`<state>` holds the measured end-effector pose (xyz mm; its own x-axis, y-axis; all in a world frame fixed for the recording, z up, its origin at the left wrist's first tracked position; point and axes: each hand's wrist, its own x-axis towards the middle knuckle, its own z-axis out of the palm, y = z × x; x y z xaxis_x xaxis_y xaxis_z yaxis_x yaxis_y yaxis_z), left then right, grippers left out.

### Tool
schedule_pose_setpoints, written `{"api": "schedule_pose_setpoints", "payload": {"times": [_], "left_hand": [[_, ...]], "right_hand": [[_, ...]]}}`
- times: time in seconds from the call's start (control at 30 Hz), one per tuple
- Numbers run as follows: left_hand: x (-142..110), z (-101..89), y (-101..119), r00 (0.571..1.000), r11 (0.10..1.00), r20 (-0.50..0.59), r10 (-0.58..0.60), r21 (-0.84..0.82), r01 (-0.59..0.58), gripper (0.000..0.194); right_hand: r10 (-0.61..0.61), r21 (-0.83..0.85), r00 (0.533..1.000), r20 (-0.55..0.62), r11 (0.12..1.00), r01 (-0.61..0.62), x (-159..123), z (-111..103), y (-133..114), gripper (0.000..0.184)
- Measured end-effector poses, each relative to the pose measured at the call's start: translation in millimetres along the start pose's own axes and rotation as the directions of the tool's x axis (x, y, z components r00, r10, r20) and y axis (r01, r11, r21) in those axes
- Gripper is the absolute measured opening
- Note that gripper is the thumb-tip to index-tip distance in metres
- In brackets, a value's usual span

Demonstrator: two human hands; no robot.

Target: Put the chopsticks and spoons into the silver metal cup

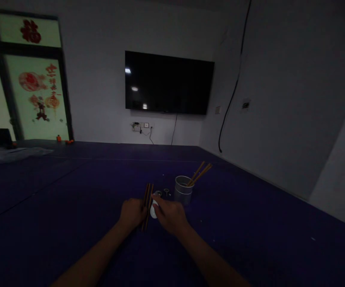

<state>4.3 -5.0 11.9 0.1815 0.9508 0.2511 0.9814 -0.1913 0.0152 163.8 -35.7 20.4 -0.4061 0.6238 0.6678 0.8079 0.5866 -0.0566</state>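
Note:
My left hand (132, 214) is closed around several thin brown chopsticks (147, 195), which point away from me and stick out above and below the fist. Just to their right, my right hand (171, 215) has its fingers closed against a smooth white rounded object (153, 211). The index fingertip of that hand reaches to the chopsticks. How far the white object extends under the fingers is hidden. Beyond my right hand stands a grey cylindrical holder (183, 191) with several wooden chopsticks (200, 174) leaning right in it.
Small shiny metal-looking items (166, 192) lie left of the holder. A dark blue-purple surface (85, 191) stretches to the walls. On the far wall hangs a television (169, 83); a black cable (234, 91) hangs at the right. A decorated glass door (36, 91) is at far left.

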Motion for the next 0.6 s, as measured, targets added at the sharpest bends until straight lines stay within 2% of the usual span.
{"api": "schedule_pose_setpoints", "payload": {"times": [0.13,0.23,0.47,0.6], "left_hand": [[-1.5,-3.1,0.9,0.999,0.999,0.026,-0.018,0.030,0.018,0.039],[-2.7,-6.3,1.9,0.999,0.999,0.050,0.000,0.038,-0.001,0.041],[-2.8,-6.8,4.0,0.997,0.997,0.074,0.032,0.061,-0.037,0.036],[0.4,-5.2,0.4,0.999,0.996,-0.001,0.032,0.089,-0.032,0.030]], "right_hand": [[0.057,0.024,0.986,0.158,0.998,-0.062,0.6,0.6,-3.5,0.035],[0.092,0.032,0.971,0.222,0.994,-0.101,1.5,0.1,-3.6,0.033],[0.091,0.064,0.971,0.220,0.992,-0.107,0.4,3.1,-2.5,0.031],[0.097,0.091,0.975,0.198,0.989,-0.117,0.0,3.9,-1.5,0.029]]}}
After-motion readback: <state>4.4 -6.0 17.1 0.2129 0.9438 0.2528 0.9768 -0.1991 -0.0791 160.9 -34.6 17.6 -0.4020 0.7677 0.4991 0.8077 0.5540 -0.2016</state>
